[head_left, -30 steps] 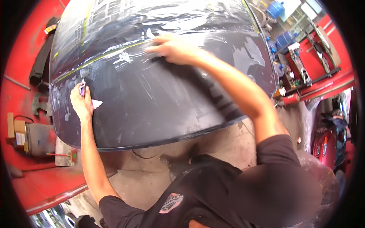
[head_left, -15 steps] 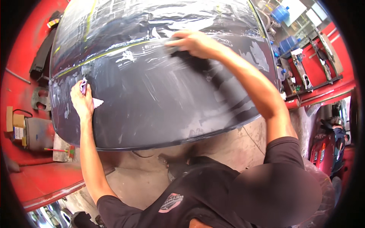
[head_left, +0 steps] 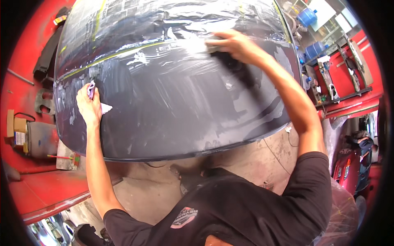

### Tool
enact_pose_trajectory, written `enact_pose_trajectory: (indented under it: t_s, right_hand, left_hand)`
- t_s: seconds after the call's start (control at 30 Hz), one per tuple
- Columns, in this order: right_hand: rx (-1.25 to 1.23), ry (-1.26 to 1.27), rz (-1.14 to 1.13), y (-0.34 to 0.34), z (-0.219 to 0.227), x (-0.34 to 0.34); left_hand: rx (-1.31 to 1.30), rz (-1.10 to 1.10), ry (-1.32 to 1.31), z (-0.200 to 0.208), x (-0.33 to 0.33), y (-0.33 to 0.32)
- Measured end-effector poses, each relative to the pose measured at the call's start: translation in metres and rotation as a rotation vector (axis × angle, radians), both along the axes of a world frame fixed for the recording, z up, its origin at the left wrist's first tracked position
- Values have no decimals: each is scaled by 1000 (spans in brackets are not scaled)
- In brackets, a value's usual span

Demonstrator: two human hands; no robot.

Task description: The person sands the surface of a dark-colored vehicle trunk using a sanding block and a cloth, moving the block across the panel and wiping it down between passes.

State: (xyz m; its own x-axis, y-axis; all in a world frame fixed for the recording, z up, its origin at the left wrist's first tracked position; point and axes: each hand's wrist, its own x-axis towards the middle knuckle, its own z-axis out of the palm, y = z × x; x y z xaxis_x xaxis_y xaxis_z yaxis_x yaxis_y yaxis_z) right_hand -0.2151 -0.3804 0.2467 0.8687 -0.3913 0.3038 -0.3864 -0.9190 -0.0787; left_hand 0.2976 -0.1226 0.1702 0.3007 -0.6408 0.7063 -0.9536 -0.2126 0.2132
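A large dark grey car panel [head_left: 172,115] lies in front of me, wet and streaked with pale smears. My left hand [head_left: 88,108] rests on its left side, closed around a crumpled white and purple cloth [head_left: 106,108]. Farther off and to the right, my right hand [head_left: 242,47] presses a grey pad [head_left: 213,47] to the surface, just on my side of the yellow tape line. Motion blurs the pad and fingers, so its exact kind is unclear. Beyond the yellow tape [head_left: 111,59], shiny plastic and printed paper sheeting [head_left: 135,24] covers the panel.
Blue water jugs [head_left: 315,49] and a rack of parts [head_left: 328,78] stand at the right. On the left are a red surface [head_left: 45,186], a cardboard box [head_left: 19,129] and a small red-green brush [head_left: 76,160]. Another person [head_left: 365,149] is at the far right, near a red car.
My right hand has slid to the right along the tape line with the grey pad, the arm following. My left hand and its cloth have stayed in place.
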Motion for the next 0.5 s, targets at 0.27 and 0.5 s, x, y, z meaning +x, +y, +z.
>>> enact_pose_trajectory:
  t_s: [0.27, 0.5]
  right_hand:
    - [-133, -123, 90, 3, -16, 75]
    - [-90, -39, 74, 14, -11, 24]
  left_hand:
    - [41, 30, -24, 15, -18, -25]
    - [72, 49, 60, 7, -6, 4]
